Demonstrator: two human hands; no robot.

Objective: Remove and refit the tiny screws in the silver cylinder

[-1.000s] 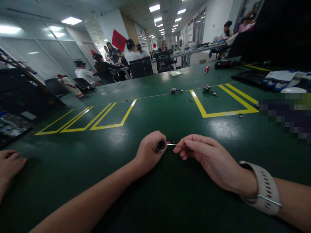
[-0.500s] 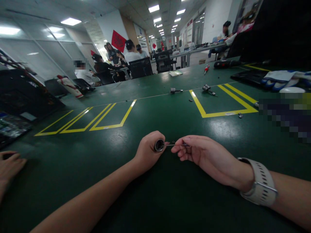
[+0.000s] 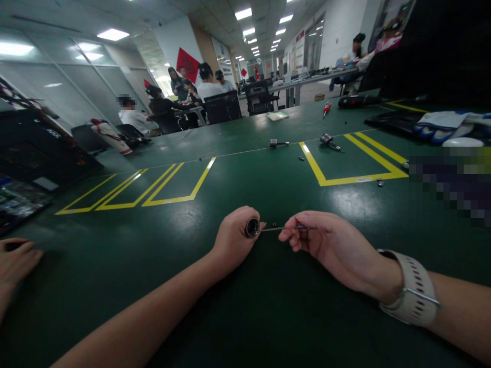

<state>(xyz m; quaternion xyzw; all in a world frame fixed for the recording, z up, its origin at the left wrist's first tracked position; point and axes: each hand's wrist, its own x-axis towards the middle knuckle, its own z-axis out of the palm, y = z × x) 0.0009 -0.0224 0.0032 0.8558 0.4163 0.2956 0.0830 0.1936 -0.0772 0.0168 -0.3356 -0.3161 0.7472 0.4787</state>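
Note:
My left hand [image 3: 233,240] is closed round a hollow metal cylinder [image 3: 252,227], its open round end turned towards me. In the fingers of my right hand [image 3: 326,240] is a thin, straight metal rod [image 3: 273,229]. The rod lies level, with its far tip at the cylinder's mouth; how deep it reaches inside I cannot tell. Just behind the rod, a small dark ring-like part [image 3: 274,224] rests on the green table [image 3: 245,317]. Most of the cylinder's body is hidden by my left hand.
Two metal cylindrical parts with shafts [image 3: 278,143] [image 3: 332,142] lie farther back. Small dark pieces [image 3: 380,182] sit by the yellow tape [image 3: 362,180]. A red screwdriver [image 3: 326,109] and gloves [image 3: 441,125] lie at the back right. Another person's hand [image 3: 17,260] rests at the left.
My right hand has moved a little to the right with the rod, so more of the rod shows between the hands. My left hand and the cylinder have hardly moved.

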